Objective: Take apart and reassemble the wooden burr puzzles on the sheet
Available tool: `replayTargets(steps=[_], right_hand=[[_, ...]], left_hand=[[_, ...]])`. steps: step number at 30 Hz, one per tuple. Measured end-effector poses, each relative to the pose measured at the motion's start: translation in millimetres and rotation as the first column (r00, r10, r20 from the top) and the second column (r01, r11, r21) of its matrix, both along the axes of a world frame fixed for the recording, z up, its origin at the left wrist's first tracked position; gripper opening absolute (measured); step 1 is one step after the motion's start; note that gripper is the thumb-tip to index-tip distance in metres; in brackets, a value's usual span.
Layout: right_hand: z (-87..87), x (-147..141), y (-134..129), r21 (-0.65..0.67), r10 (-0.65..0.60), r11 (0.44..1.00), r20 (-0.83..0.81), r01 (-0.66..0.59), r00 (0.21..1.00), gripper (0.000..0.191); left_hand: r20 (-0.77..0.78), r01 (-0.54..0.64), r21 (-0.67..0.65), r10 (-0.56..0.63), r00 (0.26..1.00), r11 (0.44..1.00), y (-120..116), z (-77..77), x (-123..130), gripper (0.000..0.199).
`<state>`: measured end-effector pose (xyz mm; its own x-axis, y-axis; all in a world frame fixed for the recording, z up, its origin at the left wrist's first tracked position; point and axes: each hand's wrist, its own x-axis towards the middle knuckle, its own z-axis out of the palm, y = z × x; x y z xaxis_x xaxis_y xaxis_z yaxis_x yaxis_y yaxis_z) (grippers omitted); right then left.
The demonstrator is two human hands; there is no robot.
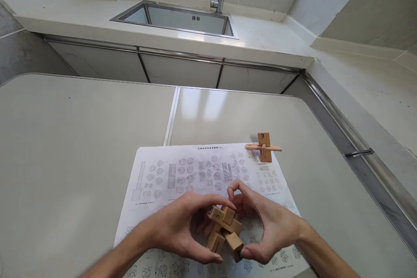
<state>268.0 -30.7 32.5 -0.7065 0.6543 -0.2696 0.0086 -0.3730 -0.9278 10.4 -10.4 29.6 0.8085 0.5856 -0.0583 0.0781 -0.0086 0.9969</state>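
Between my two hands, over the lower part of a printed sheet (192, 156), is a cluster of interlocked light wooden blocks (224, 230), some with black markings. My left hand (182, 226) curves round its left side, with the index finger along the top and the thumb near the bottom. From the right, my right hand (267, 221) curls round it, its thumb touching the lower right block. Fingers behind the cluster are partly hidden. A second wooden piece (264, 152), a cross of flat bars and a rod, sits on the sheet's upper right corner.
The sheet lies on a pale table (81, 147) with a seam (172, 115) running away from me. Beyond the table's far edge stands a counter (260, 43) with a sink (182, 30) and a faucet (220, 4). Another counter (374, 91) runs along the right.
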Motion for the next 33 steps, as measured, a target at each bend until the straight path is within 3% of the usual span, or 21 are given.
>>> replayTargets(steps=[6, 15, 17, 18, 21, 23, 28, 33], right_hand=[[0.7, -0.5, -1.7, -0.019, 0.055, 0.998, -0.024, -0.056, 0.998, 0.068], [-5.5, -6.0, 4.4, -0.110, -0.152, 0.984, -0.107, 0.140, 0.983, 0.064], [-7.4, -8.7, 2.4, -0.003, -0.202, 0.979, -0.071, 0.202, 0.977, 0.058], [-8.6, -9.8, 1.2, 0.120, -0.234, 0.965, -0.021, 0.235, 0.972, 0.049], [-12.2, -12.0, -1.4, 0.520, -0.343, 0.822, 0.130, 0.230, 0.931, 0.029], [-13.4, -13.2, -2.1, 0.603, -0.361, 0.775, 0.177, 0.189, 0.916, 0.031], [-9.3, -16.8, -3.2, 0.384, -0.280, 0.901, 0.164, 0.200, 0.946, 0.047], [-10.5, -16.9, -0.6, 0.079, -0.312, 0.947, 0.014, 0.310, 0.950, 0.047]], left_hand=[[-0.020, 0.071, 0.050, -0.070, 0.997, 0.996, -3.2, 2.9, 5.5, 0.067], [0.028, -0.190, 0.117, 0.188, 0.982, 0.975, -5.0, 6.7, 10.6, 0.068], [0.021, -0.273, 0.094, 0.272, 0.962, 0.958, -4.4, 7.8, 9.7, 0.069], [0.014, -0.316, 0.078, 0.316, 0.949, 0.946, -4.2, 7.8, 9.3, 0.070], [0.001, -0.397, 0.072, 0.398, 0.917, 0.915, -3.9, 7.3, 8.8, 0.071], [0.012, -0.396, 0.115, 0.398, 0.917, 0.911, -3.5, 7.6, 8.9, 0.070], [0.037, -0.337, 0.168, 0.335, 0.941, 0.926, -3.7, 10.5, 9.1, 0.072], [-0.003, -0.384, 0.107, 0.386, 0.922, 0.917, -5.9, 5.2, 6.5, 0.086]])
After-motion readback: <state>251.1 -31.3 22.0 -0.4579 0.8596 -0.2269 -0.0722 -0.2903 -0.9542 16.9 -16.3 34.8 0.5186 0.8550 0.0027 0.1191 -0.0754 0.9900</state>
